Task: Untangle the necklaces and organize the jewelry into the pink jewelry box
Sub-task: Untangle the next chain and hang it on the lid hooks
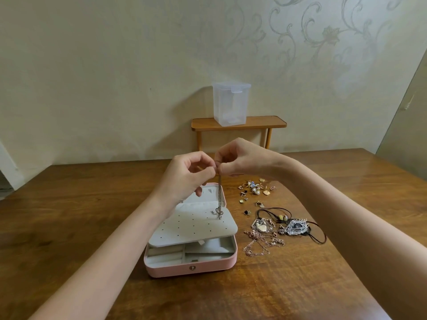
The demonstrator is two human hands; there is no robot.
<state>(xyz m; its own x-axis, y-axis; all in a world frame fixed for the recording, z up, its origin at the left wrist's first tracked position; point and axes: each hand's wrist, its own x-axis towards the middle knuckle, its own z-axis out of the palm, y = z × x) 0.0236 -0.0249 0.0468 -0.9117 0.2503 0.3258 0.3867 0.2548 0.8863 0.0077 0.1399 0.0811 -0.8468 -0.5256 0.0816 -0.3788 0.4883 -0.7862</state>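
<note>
Centrally: silver chain necklace (219, 199), thin, doubled, small knotted pendant at bottom end, hanging over pink jewelry box (191, 265); being pinched at top by left hand (187, 179) and right hand (240, 160), fingertips touching. Box lying open on tabletop (92, 204), pink outside, grey lining, one perforated grey panel (196, 227) tilting over lower compartments. Lying right of box: one tangled necklace pile (277, 229), black cords, rose-gold chains, two large pendants; one scatter of small earrings and charms (254, 189), count unclear. Standing behind: one clear plastic container (231, 105) on one small wooden shelf (238, 123).
</note>
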